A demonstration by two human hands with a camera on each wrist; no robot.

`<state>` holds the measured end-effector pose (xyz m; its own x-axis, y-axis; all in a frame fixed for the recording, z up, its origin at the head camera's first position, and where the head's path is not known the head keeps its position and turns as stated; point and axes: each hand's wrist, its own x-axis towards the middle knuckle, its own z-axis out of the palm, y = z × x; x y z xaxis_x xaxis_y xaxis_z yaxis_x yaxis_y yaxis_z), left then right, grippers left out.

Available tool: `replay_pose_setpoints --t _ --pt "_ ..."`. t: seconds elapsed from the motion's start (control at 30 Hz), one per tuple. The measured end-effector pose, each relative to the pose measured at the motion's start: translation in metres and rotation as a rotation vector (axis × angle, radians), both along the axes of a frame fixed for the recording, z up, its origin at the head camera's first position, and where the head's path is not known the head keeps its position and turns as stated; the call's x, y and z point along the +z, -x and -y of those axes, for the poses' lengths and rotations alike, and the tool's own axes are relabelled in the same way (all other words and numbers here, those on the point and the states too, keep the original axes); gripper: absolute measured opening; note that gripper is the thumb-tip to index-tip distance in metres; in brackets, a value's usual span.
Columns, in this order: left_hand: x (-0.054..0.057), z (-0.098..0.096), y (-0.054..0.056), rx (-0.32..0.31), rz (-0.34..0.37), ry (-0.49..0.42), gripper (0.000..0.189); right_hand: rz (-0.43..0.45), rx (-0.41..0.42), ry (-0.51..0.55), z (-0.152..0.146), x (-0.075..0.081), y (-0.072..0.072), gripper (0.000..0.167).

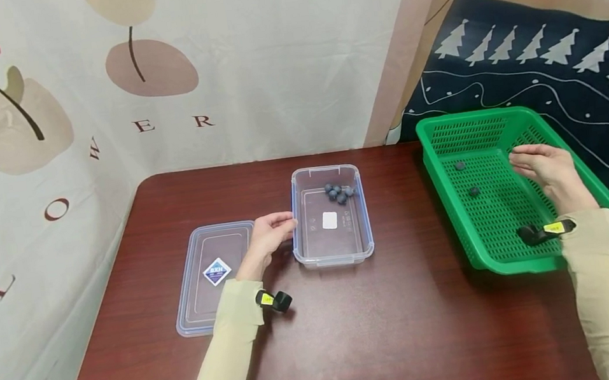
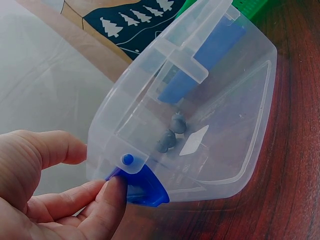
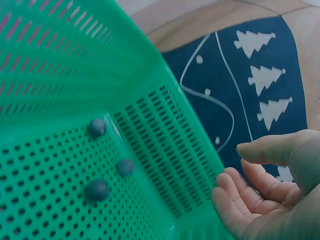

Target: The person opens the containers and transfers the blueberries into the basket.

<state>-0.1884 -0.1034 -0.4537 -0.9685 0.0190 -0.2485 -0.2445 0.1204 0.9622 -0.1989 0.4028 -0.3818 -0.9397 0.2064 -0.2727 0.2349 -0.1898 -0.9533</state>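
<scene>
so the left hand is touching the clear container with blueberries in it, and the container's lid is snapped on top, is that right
Not the lid: in the head view the lid lies on the table, left of the clear container. The left hand does touch that container, with blueberries in it.

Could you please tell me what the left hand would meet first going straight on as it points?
The left hand would likely meet the clear container at once, as its fingertips touch the blue latch on that side.
</scene>
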Motion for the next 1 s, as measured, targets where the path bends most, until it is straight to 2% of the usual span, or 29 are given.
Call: replay_pose_setpoints --t 0.1,0.17,0.47,0.67,1.0 --pt "0.0 0.0 0.0 -0.004 -0.001 -0.002 0.035 -0.029 0.01 0.025 0.014 0.012 0.0 0.018" --pt "0.001 0.0 0.0 -0.005 0.0 -0.004 0.035 -0.046 0.013 0.036 0.032 0.026 -0.003 0.02" --pt "0.002 0.0 0.0 -0.005 0.001 0.0 0.034 -0.18 0.118 0.011 0.083 0.045 0.01 0.017" --pt "0.002 0.0 0.0 -0.006 0.005 0.016 0.033 -0.225 0.185 0.013 0.119 0.051 0.02 0.016" --pt "0.003 0.0 0.0 -0.005 0.009 0.007 0.033 -0.19 0.261 -0.089 0.179 0.05 0.038 0.012"
